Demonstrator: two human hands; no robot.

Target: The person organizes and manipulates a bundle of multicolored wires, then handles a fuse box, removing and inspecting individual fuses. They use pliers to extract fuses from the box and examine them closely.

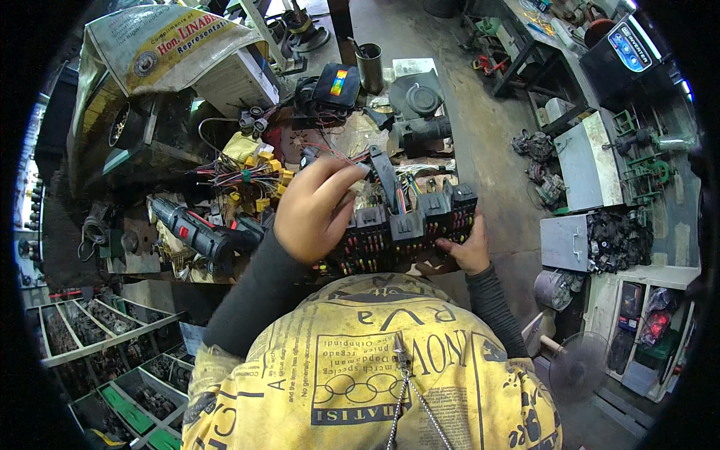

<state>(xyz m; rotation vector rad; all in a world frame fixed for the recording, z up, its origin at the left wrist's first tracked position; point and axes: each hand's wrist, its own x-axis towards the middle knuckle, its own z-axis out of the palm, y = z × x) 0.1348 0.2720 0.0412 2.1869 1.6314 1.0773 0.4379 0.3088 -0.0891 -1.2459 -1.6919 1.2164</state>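
Note:
A long black fuse box (441, 227) with rows of small coloured fuses lies along the bench edge in front of me. My right hand (471, 246) grips its right end, thumb on the front and fingers round the side. Raised over the left part of the box is my left hand (319, 206), its fingers curled together; whatever they pinch, if anything, is hidden. Just right of those fingers a dark flat strip (383, 171) stands up from the box. Several coloured wires (405, 196) run behind the grey-black connectors (407, 225).
Left of my left hand lie a black cordless power tool (196, 229) and a wire harness with yellow connectors (247, 176). Farther back are a black case (335, 86), a metal cup (370, 69) and a dark round-topped part (417, 96). Parts bins (112, 337) stand at lower left.

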